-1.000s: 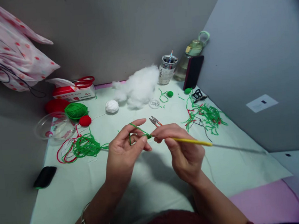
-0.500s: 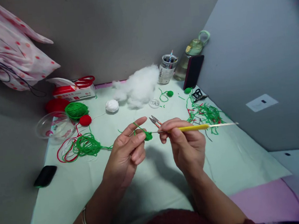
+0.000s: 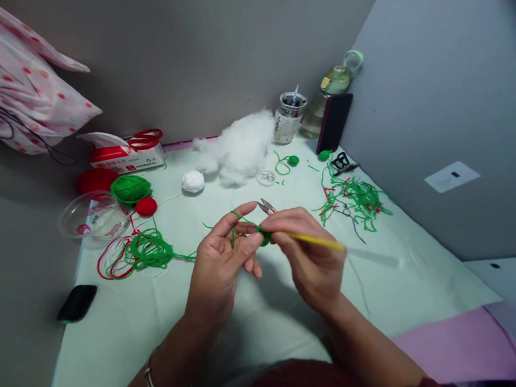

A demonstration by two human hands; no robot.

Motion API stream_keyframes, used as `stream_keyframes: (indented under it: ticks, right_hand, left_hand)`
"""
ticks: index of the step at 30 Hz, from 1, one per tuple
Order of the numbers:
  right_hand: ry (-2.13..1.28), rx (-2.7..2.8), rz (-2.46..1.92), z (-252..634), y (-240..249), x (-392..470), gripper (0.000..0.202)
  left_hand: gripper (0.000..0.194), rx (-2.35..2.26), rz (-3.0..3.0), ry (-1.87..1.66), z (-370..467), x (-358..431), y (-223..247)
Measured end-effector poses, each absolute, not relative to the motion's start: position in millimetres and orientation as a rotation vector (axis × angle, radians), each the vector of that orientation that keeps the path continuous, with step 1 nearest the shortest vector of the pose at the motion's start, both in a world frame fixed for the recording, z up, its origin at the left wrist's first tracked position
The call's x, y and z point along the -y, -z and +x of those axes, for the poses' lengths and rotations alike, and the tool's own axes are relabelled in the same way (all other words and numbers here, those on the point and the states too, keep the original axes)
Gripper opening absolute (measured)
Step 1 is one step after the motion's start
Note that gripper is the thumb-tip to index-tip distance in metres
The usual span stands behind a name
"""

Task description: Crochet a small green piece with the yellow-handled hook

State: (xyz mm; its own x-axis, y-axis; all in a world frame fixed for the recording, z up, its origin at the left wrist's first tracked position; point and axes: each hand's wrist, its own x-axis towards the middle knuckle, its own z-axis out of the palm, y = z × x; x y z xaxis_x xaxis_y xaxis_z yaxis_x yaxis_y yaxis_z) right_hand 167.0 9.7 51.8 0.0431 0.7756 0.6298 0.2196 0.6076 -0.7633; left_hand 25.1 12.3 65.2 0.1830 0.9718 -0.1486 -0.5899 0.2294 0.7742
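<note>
Pinching a green piece (image 3: 265, 238) of crochet near the middle of the scene, the left hand (image 3: 219, 266) pressed its thumb on the work, index finger extended and a green strand (image 3: 246, 220) drawn across it; the opposing fingertip was hidden. The right hand (image 3: 311, 255) pinched a yellow hook (image 3: 315, 239) between thumb and fingers at the right side of the piece; the hook's tip could not be made out, and its right end was blurred. Both hands were held above the cloth (image 3: 114, 356), their fingertips nearly meeting.

Room for movement extended over the cloth rightward from the right hand to the slanting right edge, and leftward from the left forearm to the left edge, where a black case (image 3: 78, 302) lay. Snips (image 3: 266, 207) lay just beyond the right hand's fingers, narrowing the room on the far side. A wall (image 3: 151, 64) bounded the far edge; a pink surface (image 3: 461, 344) met the near right edge.

Counted on the left were one white ball (image 3: 192, 182), one green ball (image 3: 131, 189), one small red ball (image 3: 146, 207), one yarn tangle (image 3: 150, 251) and one clear tub (image 3: 71, 222); at the far left, one box (image 3: 126, 160) bearing one pair of red scissors (image 3: 147, 138); along the far side, one heap of stuffing (image 3: 245, 149), one can (image 3: 286, 128), one bottle (image 3: 316, 113) and one phone (image 3: 334, 123); and at the far right, two small green lumps (image 3: 294, 161) with one pile of scraps (image 3: 362, 199) nearer.
</note>
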Motion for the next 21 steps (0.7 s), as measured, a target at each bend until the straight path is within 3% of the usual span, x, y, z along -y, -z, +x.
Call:
stream_keyframes:
  ticks: [4, 10, 21]
  right_hand:
    - [-0.278, 1.642, -0.903, 169.6, -51.7, -7.2, 0.031]
    - [-0.944, 1.156, -0.773, 174.8, -51.9, -16.4, 0.018]
    - [-1.063, 1.143, -0.808, 175.6, -46.5, -16.8, 0.014]
  left_hand:
    - [0.04, -0.671, 0.473, -1.095, 23.3, -16.3, -67.7]
    - [0.032, -0.674, 0.44, -1.097, 17.8, -20.9, -69.6]
    - [0.027, -0.711, 0.616, -1.15, 20.2, -17.0, -63.6]
